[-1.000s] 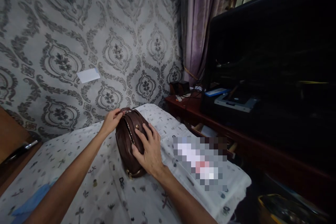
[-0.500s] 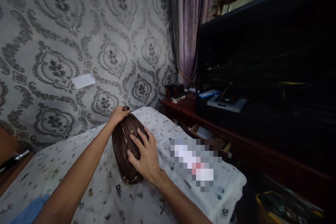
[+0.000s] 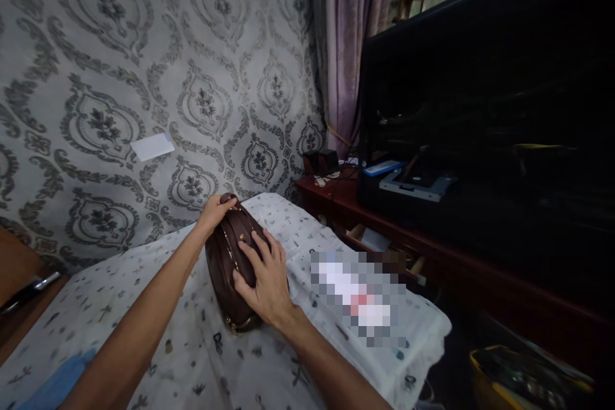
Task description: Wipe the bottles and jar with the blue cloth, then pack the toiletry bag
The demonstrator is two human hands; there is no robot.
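Pinching the zip end of the brown bag [image 3: 225, 272], other hand pinning it

The bag lies on its side on the cloth-covered bench [image 3: 144, 298]. The left hand [image 3: 214, 211] has a narrow pinch grip at the far tip, probably on the zip pull. The right hand [image 3: 266, 278] is flat and spread on the side. Any further tug likely needs that steadying press. Versus a second ago, the left hand sits slightly further over the tip and the right hasn't budged.

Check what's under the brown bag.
The brown bag lies on a white patterned cloth that shows all round it. The right hand rests flat on top; the left hand grips its far end. Whatever is beneath the cloth is covered.
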